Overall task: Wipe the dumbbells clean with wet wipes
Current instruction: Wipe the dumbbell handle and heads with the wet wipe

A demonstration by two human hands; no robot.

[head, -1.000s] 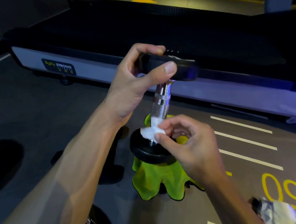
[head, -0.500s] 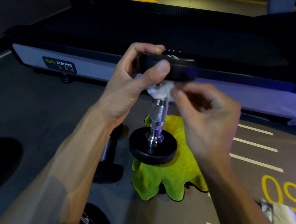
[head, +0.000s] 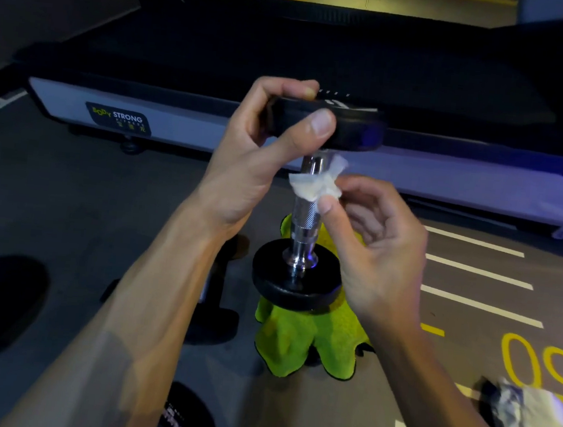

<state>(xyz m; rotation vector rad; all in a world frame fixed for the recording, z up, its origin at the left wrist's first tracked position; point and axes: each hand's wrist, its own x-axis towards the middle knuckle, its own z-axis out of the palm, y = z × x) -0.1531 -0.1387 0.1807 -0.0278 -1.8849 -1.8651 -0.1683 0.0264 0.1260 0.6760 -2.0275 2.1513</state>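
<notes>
Dumbbell [head: 309, 198] is held upright, top plate clamped by the left hand [head: 254, 162], bottom plate above the green cloth [head: 309, 340] on the floor. Wet wipe [head: 315, 184] is pinched in the right hand [head: 376, 253] against the upper chrome handle. The wipe should be wrapped fully round the knurling and run its whole length, with the top plate kept steady. Versus half a second ago, the wipe is slightly lower, off the plate's underside.

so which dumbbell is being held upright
The chrome-handled dumbbell: the left hand grips its top plate, standing over the green cloth. The other dumbbell lies on the floor.
</notes>
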